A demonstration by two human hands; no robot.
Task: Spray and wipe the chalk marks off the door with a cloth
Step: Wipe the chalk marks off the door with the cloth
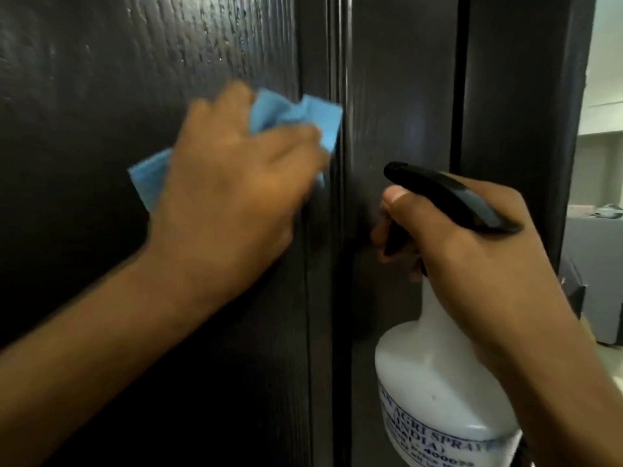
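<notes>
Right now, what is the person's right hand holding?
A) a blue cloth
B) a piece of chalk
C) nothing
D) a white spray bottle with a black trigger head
D: the right hand grips the neck of the white spray bottle under its black trigger head, while the left hand presses the blue cloth against the dark door.
</notes>
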